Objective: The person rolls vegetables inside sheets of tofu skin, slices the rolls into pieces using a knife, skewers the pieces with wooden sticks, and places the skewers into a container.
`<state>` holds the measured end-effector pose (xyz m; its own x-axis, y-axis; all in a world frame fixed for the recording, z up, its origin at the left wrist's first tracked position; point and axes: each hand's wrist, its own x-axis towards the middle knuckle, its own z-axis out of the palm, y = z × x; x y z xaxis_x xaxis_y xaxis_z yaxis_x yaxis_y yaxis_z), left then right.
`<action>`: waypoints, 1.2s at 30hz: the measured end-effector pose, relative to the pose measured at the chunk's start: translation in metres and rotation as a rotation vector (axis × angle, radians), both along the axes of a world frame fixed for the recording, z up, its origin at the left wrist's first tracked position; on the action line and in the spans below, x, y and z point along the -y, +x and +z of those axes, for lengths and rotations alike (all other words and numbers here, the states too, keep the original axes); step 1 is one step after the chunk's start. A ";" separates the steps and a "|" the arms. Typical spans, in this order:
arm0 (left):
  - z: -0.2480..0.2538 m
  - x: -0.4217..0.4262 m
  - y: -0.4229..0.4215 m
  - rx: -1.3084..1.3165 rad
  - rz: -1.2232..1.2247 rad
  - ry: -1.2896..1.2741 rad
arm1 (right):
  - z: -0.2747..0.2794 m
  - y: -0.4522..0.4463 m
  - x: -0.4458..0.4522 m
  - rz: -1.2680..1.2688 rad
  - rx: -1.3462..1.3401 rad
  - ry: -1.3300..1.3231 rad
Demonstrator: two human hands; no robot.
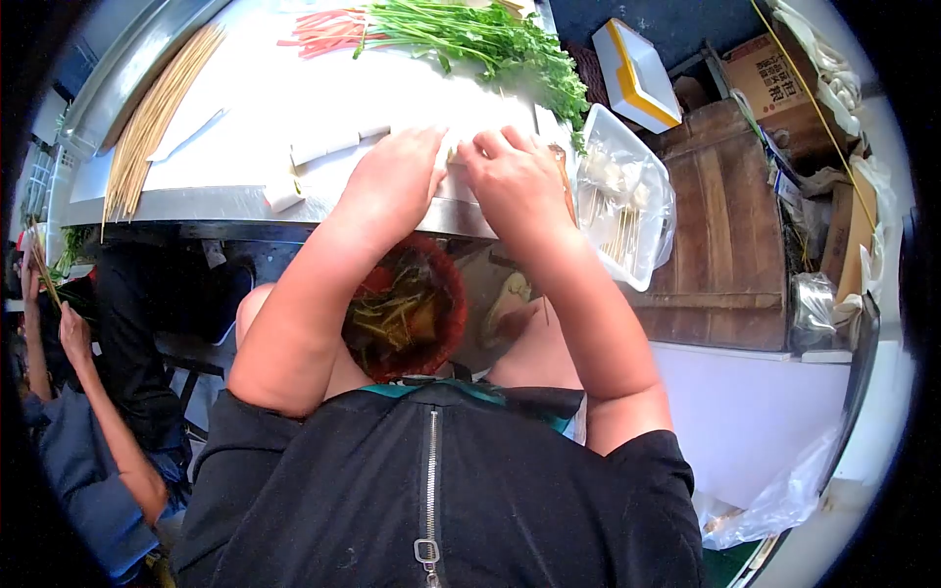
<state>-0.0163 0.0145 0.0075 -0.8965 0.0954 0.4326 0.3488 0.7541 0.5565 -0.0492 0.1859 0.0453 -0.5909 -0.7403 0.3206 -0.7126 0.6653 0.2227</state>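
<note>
My left hand (404,169) and my right hand (518,174) are close together over the white work surface (265,118), near its front edge. Both have bent fingers pinched around something small and pale between them, mostly hidden by the fingers. Left of my left hand lie white flat pieces (338,143) in a row, with one more white piece (283,192) at the table's edge. Beside my right hand is a narrow brown object (563,174), partly covered by the wrist. Beyond the hands lie leafy green herbs (480,41) and thin red strips (325,31).
A bundle of thin wooden sticks (162,120) lies on the left. On the right stands a clear plastic tray (642,257) with skewered pale pieces. Below the table, a red bucket (453,338) holds scraps. Another person's hand (74,335) holds sticks at far left.
</note>
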 end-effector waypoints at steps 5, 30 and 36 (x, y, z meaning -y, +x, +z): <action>0.001 0.003 -0.002 0.069 0.070 0.138 | 0.002 -0.024 0.010 0.010 -0.023 0.078; -0.006 -0.027 -0.009 -0.131 -0.025 -0.092 | -0.027 0.080 -0.062 -0.547 0.321 -0.197; -0.003 -0.025 -0.017 0.026 -0.026 0.056 | -0.036 0.100 -0.094 -0.249 0.247 -0.618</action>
